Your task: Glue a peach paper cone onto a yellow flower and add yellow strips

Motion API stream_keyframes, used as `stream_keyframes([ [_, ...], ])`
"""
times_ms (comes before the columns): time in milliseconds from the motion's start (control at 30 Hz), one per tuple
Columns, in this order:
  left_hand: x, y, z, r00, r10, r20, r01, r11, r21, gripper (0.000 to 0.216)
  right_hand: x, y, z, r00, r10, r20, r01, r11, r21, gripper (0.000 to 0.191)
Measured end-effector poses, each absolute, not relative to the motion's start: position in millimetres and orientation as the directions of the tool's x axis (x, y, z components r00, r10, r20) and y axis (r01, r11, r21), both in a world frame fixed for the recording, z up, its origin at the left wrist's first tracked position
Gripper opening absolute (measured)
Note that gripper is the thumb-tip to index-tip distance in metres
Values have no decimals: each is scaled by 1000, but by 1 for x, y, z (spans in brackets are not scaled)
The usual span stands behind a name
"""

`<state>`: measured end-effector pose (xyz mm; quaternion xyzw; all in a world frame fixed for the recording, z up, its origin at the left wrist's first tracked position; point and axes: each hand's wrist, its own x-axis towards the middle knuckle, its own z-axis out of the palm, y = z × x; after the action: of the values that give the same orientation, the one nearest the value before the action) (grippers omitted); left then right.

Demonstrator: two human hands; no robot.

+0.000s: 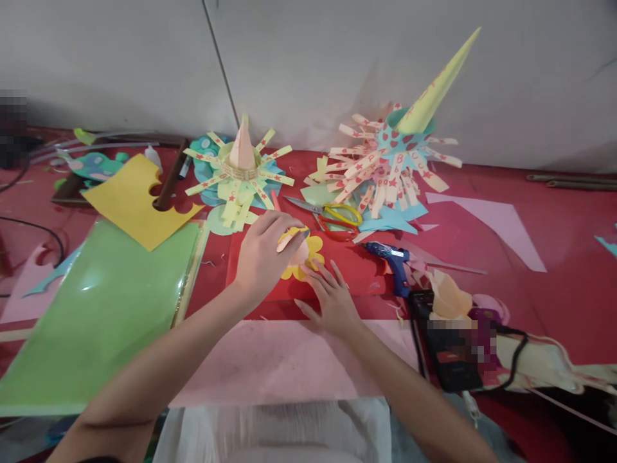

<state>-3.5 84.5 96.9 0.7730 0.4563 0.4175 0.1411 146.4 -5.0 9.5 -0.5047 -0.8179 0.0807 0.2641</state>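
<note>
A yellow paper flower (315,245) with a pale pink round centre (299,255) lies on a red sheet (270,292) in front of me. My left hand (263,251) reaches over its upper left side, fingers bent together and gripping at the pink centre, which they partly hide. At the flower's lower right, my right hand (332,299) is open with spread fingers, its fingertips touching the petals. Just beyond are scissors (332,213) with yellow and red handles. A blue hot glue gun (393,257) rests to the right of the flower.
Two paper crowns stand at the back, one with a pink cone (243,151), one with a tall yellow cone (438,87). Green sheets (106,302) and a cut yellow sheet (139,199) lie left. A black phone-like device (450,360) and cables sit right; pink paper (289,360) lies nearest me.
</note>
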Motion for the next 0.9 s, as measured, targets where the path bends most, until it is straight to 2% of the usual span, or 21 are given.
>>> stream_keyframes([
  [267, -2, 81, 90, 214, 844, 492, 585, -514, 628, 6, 144, -5, 10, -399, 844, 360, 765, 522, -377, 37],
  [500, 2, 82, 87, 154, 859, 489, 583, -478, 656, 6, 146, -5, 14, -372, 840, 394, 737, 526, -425, 31],
  [633, 4, 82, 89, 113, 865, 490, 580, -458, 674, 6, 159, 0, 16, -207, 848, 488, 733, 465, -496, 22],
  [767, 2, 83, 92, 92, 856, 509, 577, -463, 673, 5, 177, 3, 19, 2, 860, 511, 728, 349, -590, 16],
  [900, 0, 83, 94, 63, 864, 499, 577, -440, 688, 5, 188, 0, 23, 104, 848, 519, 728, 290, -621, 15],
])
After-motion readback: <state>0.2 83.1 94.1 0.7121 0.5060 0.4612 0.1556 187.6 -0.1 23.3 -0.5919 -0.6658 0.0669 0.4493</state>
